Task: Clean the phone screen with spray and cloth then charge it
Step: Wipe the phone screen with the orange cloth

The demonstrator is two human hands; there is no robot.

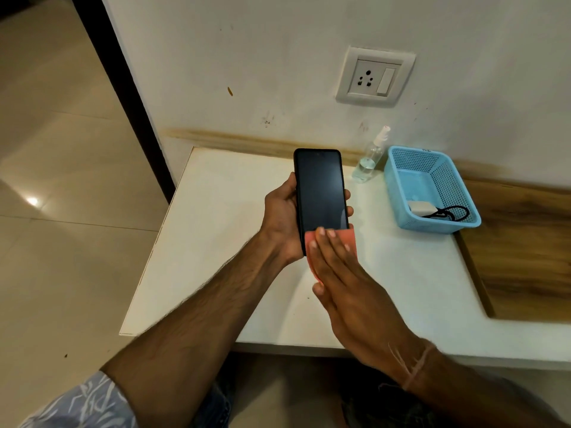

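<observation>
left hand (282, 216) grips phone (319, 193) above table (216, 242); right hand (340, 267), fingers flat, presses cloth (347, 239) on screen bottom. i'd wipe in full-length strokes, light even pressure.

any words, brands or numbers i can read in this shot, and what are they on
None can be read.
Far rim of the blue basket: a small dark mark, too small to read.
On the phone: screen dark, no text.
On the spray bottle: no label visible.
On the wall socket: no marking visible.
</observation>
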